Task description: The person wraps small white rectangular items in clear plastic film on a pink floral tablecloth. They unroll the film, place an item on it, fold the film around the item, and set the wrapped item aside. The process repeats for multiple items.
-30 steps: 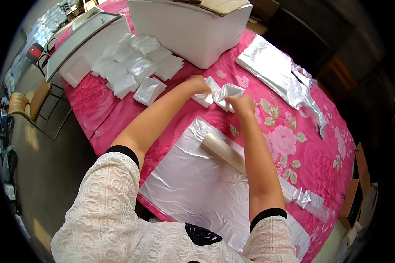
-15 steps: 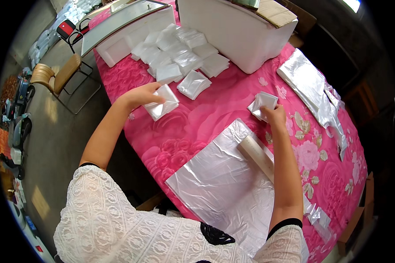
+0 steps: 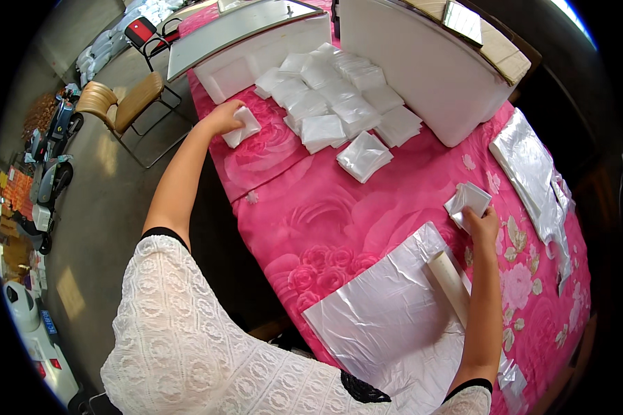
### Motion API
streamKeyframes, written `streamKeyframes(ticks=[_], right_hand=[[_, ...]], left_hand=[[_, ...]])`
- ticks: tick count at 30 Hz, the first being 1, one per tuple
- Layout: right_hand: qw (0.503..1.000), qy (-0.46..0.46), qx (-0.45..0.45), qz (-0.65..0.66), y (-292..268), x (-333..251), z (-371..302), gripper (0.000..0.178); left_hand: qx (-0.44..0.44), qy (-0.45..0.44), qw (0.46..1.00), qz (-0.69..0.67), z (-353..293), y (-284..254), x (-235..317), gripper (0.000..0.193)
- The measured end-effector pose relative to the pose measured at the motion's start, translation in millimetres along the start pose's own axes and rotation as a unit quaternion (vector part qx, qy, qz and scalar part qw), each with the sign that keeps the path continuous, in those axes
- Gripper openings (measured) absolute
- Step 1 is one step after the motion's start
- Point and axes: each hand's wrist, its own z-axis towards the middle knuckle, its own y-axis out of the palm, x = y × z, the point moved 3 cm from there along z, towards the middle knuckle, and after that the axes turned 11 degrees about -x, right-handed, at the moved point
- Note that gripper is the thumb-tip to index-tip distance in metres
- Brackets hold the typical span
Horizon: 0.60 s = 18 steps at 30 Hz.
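The left hand (image 3: 226,118) is pinching the edge of a thin, square, whitish plastic packet (image 3: 246,128) at the left side of the counter (image 3: 291,200), which is covered by a pink cloth with flowers; whether this packet touches the cloth, I cannot tell. The right hand (image 3: 483,225) is well apart from it, on the right side, and pinches a small folded stack of clear plastic (image 3: 469,200) between the thumb and the fingers. Between the hands, a little farther, lies one square bundle of shiny clear plastic (image 3: 364,156), just beside a wide heap of similar flat bundles (image 3: 325,97). Behind the heap, to the right, stands a big white box (image 3: 415,76). Nearer to the person, a large silvery plastic sheet (image 3: 381,304) is spread, and a pale cylindrical roll (image 3: 450,285) lies on it, partly hidden by the right forearm
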Motion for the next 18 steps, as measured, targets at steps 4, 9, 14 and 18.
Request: streamKeyframes(ticks=[4,9,14,18], right_hand=[[1.000,0.005,-0.005,0.029,-1,-1,0,0.039],[1.000,0.012,-0.003,0.029,-2,-8,-7,0.038],[0.998,0.001,-0.011,0.054,1,1,-1,0.036],[0.994,-0.002,-0.036,0.105,1,5,2,0.034]], left_hand=[[0.157,-0.106,0.971,0.148,38,-11,15,0.072],[0.169,-0.183,0.947,0.202,54,18,11,0.072],[0.140,-0.212,0.954,0.159,50,46,-7,0.071],[0.338,0.012,0.936,0.098,31,43,29,0.058]])
